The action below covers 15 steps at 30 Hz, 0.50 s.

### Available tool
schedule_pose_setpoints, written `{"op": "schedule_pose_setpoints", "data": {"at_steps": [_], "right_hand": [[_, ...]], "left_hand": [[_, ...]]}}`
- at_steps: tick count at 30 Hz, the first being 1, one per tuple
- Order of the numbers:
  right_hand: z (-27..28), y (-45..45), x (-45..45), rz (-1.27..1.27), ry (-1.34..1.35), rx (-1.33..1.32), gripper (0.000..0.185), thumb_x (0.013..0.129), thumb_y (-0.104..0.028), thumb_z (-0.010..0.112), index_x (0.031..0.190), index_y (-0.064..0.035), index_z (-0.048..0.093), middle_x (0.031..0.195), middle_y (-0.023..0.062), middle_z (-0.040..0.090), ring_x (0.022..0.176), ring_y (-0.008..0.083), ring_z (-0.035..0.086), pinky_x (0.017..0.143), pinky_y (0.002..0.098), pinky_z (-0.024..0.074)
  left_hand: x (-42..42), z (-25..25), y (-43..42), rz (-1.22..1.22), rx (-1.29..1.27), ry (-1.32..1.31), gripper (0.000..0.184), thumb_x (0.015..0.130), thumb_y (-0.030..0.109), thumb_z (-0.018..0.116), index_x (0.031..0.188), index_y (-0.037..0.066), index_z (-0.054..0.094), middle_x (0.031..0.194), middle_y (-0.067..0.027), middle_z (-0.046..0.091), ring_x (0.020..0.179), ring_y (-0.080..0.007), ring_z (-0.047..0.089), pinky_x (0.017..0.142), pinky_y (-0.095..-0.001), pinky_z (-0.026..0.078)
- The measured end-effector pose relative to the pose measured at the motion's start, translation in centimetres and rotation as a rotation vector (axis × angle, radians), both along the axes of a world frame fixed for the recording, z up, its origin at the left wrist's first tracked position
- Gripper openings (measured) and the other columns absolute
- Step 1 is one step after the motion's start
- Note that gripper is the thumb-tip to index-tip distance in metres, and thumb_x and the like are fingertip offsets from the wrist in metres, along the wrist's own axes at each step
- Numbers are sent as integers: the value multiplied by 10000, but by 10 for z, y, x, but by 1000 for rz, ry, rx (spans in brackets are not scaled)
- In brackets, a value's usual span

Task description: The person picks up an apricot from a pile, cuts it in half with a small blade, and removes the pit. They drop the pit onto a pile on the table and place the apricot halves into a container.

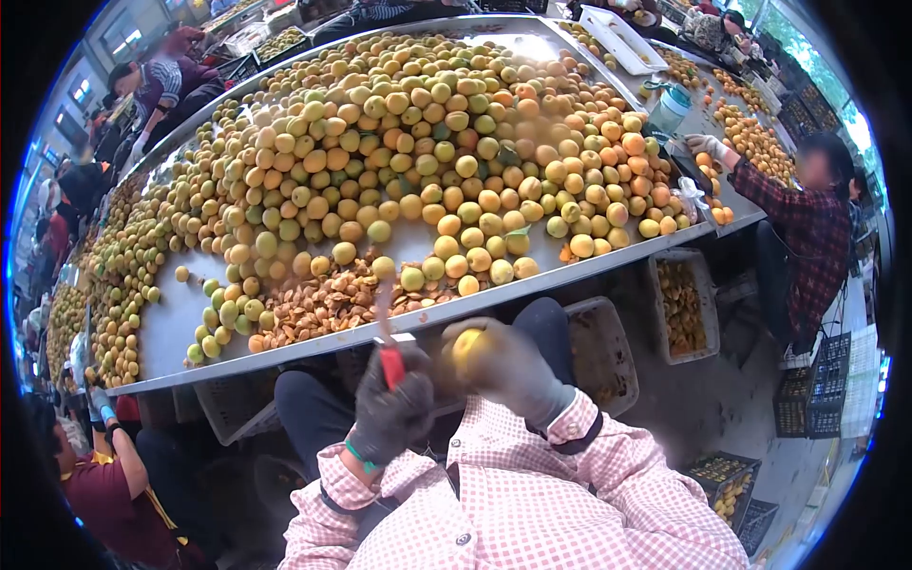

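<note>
My left hand [394,404], in a dark glove, is closed around the red handle [391,367] of a knife whose blurred blade [384,309] points up toward the table. Just to its right, my right hand [518,370], in a grey glove and smeared by motion, grips a yellow apricot [468,353]. Both hands are above my lap, in front of the table edge; the blade and the apricot are apart. Beyond the blade lies a heap of brown apricot pits [328,306]. Behind it, many yellow-green and orange apricots [380,142] are piled on the metal table [418,242].
The table's raised rim [313,344] runs across in front of me. Crates [608,356] stand below it, and another crate [684,304] holds fruit pieces. Co-workers sit at right [803,228] and left [104,484]. A blue-green jar [671,106] stands at the far right.
</note>
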State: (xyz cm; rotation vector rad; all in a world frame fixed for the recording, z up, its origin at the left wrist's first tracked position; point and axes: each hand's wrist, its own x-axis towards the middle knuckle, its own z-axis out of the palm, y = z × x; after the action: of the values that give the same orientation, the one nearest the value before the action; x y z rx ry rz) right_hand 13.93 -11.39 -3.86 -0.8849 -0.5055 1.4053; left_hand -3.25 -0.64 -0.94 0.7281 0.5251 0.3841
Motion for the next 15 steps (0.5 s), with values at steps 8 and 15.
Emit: {"op": "schedule_pose_setpoints", "data": {"at_steps": [8,15], "right_hand": [[11,-7,-4,-148,99,142,516,837,-93,677,1290,-92,431,1182,96,540,1001,170,571,816,262,468],[24,-5,-19,-166,-173,199,477,761,34,710,1152,-71,458,1133,105,570,1068,179,559,918,314,467]], "left_hand": [[-15,-8,1,88,428,104,321,865,84,640,1153,76,498,729,-52,580,545,-170,571,505,-273,462],[-24,-7,-4,-121,1384,354,374,784,199,726,1104,82,572,762,-171,641,687,-373,637,563,-401,496]]}}
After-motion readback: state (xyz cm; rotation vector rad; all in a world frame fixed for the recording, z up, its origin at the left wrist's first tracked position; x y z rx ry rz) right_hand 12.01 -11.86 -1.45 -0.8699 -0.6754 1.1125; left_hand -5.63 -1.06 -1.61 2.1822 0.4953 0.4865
